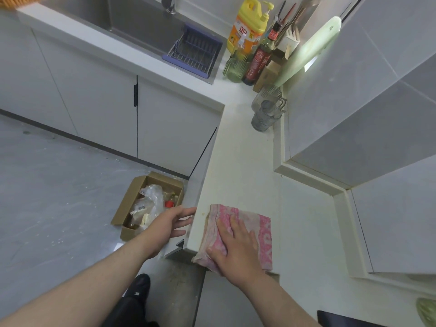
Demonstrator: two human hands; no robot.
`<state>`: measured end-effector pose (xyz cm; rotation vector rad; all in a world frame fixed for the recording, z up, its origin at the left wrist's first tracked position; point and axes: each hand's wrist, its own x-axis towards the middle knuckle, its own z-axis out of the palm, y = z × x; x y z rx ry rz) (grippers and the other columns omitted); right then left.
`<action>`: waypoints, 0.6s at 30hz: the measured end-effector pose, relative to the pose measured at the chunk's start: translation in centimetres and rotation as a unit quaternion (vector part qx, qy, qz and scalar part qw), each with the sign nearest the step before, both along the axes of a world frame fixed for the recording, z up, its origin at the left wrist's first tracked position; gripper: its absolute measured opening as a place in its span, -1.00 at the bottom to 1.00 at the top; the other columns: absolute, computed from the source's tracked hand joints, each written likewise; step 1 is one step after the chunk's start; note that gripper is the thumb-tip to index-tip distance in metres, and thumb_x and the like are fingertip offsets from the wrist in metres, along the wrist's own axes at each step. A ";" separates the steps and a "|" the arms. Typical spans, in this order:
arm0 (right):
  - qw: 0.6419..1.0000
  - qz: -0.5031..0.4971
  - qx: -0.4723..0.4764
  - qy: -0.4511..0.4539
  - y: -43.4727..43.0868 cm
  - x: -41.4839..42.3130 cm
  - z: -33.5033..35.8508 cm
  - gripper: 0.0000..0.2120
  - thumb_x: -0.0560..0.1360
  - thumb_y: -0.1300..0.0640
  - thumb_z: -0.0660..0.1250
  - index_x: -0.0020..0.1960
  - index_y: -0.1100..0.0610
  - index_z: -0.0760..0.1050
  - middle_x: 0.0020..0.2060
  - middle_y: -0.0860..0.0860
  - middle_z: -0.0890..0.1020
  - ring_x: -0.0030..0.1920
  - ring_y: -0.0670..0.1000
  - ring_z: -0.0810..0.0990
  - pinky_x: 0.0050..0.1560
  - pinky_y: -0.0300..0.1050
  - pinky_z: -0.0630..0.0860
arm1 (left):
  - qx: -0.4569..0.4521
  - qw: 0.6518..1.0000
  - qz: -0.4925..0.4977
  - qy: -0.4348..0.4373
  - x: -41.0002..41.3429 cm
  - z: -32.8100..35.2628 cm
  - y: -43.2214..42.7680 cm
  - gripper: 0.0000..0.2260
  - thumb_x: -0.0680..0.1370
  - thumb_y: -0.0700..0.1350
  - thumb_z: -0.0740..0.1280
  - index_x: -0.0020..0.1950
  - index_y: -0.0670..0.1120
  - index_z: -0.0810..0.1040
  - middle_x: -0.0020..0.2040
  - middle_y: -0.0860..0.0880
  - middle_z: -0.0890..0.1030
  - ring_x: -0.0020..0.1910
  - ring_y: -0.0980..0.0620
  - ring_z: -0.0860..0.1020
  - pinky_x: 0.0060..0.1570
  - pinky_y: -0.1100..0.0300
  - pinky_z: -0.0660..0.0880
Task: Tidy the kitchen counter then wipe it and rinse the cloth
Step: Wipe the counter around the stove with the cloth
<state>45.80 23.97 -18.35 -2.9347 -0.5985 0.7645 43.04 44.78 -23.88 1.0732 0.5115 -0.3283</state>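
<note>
A pink and white cloth [257,232] lies folded on the white counter [238,166], at its near corner, and overhangs the front edge a little. My right hand [236,249] lies flat on the cloth with its fingers spread, pressing it down. My left hand [168,226] hovers beside the counter's left edge, fingers apart and holding nothing. The steel sink [141,22] sits at the far left of the counter.
A cardboard box [128,208] with plastic bags and bottles stands on the floor below my left hand. Glass cups [264,114], a dark sauce bottle [258,60], a yellow detergent bottle [247,27] and a cutting board [309,48] crowd the far corner. A purple drain rack [195,50] sits in the sink.
</note>
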 end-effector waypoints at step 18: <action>0.999 0.011 -0.010 -0.046 6.0 9.2 -1.0 -0.34 0.57 -0.34 -0.06 0.58 -0.18 -0.18 0.59 0.01 -0.18 0.58 0.10 -0.24 0.52 0.19 -0.25 | 0.031 0.998 -0.044 0.016 3.2 -0.2 2.3 -0.56 0.69 0.03 0.00 0.13 -0.11 0.65 0.09 -0.05 0.68 0.13 -0.21 0.60 0.32 -0.19 0.40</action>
